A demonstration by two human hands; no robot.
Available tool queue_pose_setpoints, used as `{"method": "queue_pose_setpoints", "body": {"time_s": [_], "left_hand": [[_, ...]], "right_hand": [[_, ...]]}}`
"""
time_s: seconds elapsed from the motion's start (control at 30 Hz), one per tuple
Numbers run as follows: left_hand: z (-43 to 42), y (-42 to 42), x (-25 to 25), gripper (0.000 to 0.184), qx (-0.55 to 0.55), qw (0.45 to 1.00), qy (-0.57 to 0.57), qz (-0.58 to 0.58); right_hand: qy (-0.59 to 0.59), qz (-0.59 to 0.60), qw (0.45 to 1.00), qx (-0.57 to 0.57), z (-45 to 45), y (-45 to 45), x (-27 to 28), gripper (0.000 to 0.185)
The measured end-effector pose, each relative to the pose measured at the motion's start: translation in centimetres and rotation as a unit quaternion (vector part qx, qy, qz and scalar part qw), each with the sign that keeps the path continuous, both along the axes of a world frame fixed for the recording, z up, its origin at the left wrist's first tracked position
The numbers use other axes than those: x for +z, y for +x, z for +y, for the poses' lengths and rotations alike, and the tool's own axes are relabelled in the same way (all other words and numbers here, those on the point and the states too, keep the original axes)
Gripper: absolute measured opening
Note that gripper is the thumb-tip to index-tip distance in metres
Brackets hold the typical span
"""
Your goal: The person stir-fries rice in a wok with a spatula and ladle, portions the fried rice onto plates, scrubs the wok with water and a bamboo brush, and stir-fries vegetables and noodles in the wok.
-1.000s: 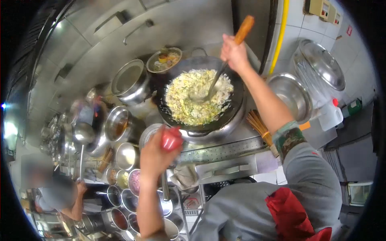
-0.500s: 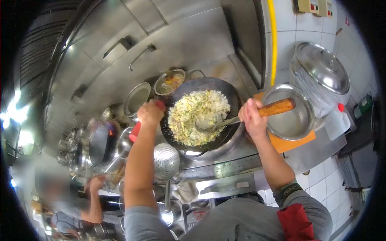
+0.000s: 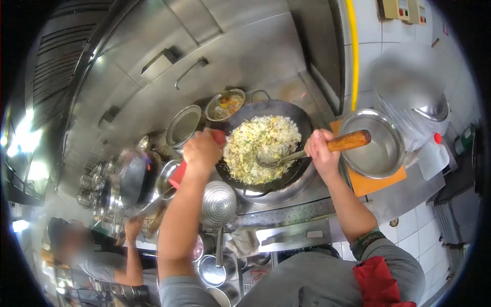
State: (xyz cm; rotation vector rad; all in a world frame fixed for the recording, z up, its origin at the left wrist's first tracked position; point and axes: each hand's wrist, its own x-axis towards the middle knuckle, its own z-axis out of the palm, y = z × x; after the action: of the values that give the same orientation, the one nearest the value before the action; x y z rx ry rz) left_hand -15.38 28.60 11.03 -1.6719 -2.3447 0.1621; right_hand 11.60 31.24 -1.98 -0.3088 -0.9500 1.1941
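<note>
When viewed from the head camera, has the right hand (image 3: 321, 149) wrapped round a ladle (image 3: 290, 158), with fingers curled about the shaft close to the wooden handle (image 3: 350, 139). Dips the ladle's scoop into the right side of a mound of fried rice (image 3: 255, 138), white with yellow and green bits, inside a black wok (image 3: 303, 120). Points the handle's free end out over a steel mixing bowl (image 3: 383, 153), just to the right of the wok.

Clutches a red cloth (image 3: 177, 175) in the left hand (image 3: 202, 148), with fingers closed on it at the wok's left edge and red showing on both sides of the fist. Cannot tell about any grip on the rim underneath.

Shows the mixing bowl on an orange board (image 3: 381, 185), near a red-capped plastic jug (image 3: 433, 162) by the steel worktop (image 3: 422, 190). Places a perforated skimmer (image 3: 218, 203) between the left forearm and the wok. Includes a steel pot (image 3: 183, 126) beyond the left hand, a metal bowl of food (image 3: 211, 108) behind the wok, and, at far left, another person (image 3: 110, 263) with an arm raised.
</note>
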Motion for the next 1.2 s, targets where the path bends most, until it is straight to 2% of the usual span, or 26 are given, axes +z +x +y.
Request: {"method": "queue_pose_setpoints", "body": {"time_s": [0.13, 0.17, 0.27, 0.4, 0.53, 0.6, 0.67, 0.83, 0.87, 0.93, 1.03, 1.13, 1.2], "left_hand": [[-0.7, -2.5, 1.2, 0.05, -0.022, 0.998, 0.031, 0.041], [-0.4, -2.6, 2.3, 0.05, 0.018, 0.999, 0.003, 0.029], [-0.8, -4.9, 1.2, 0.051, 0.021, 0.999, 0.009, 0.043], [-3.3, -3.6, -0.4, 0.045, -0.015, 1.0, -0.019, 0.011], [-2.9, -2.1, 2.1, 0.042, -0.03, 0.999, 0.014, -0.033], [-2.3, -4.6, 2.8, 0.042, -0.004, 1.0, 0.018, -0.004], [-3.4, -5.1, 3.4, 0.031, 0.044, 0.998, -0.049, 0.004], [-5.4, -2.2, -1.0, 0.039, -0.022, 0.986, -0.164, 0.022], [-5.7, -1.1, -1.4, 0.04, -0.067, 0.991, -0.12, 0.003], [-4.6, -0.2, -1.7, 0.044, -0.08, 0.994, -0.068, -0.033], [-2.2, -3.1, -0.9, 0.038, -0.032, 0.998, -0.022, -0.046], [-2.6, -3.8, 0.1, 0.037, 0.016, 1.0, -0.025, -0.006], [-2.8, -2.3, -0.5, 0.039, -0.006, 1.0, -0.024, -0.006]], "right_hand": [[-0.005, 0.014, 1.0, -0.014, -0.2, 0.3, -0.2, 0.041], [-0.006, 0.016, 1.0, -0.018, -0.4, 0.3, -0.2, 0.041], [-0.009, 0.007, 1.0, -0.023, -0.8, 0.4, -0.3, 0.041], [-0.001, 0.007, 1.0, -0.029, -1.6, -0.4, -0.2, 0.041], [0.0, -0.019, 0.999, -0.038, -2.1, -1.5, 0.2, 0.041], [-0.008, -0.023, 0.999, -0.039, -2.0, -1.6, 0.2, 0.041], [0.0, -0.02, 0.999, -0.044, -2.3, -1.1, 0.1, 0.042], [0.011, -0.014, 0.999, -0.045, -2.4, -1.2, -0.2, 0.043], [0.011, -0.018, 0.999, -0.038, -2.3, -1.3, -0.1, 0.043], [0.012, -0.026, 0.999, -0.025, -2.0, -1.4, 0.3, 0.043], [0.001, -0.024, 0.999, -0.021, -1.3, -1.2, 0.3, 0.042], [-0.004, -0.011, 1.0, -0.02, -1.1, -0.6, -0.3, 0.042], [0.009, -0.013, 1.0, -0.017, -0.7, -0.7, -0.3, 0.042]]}}
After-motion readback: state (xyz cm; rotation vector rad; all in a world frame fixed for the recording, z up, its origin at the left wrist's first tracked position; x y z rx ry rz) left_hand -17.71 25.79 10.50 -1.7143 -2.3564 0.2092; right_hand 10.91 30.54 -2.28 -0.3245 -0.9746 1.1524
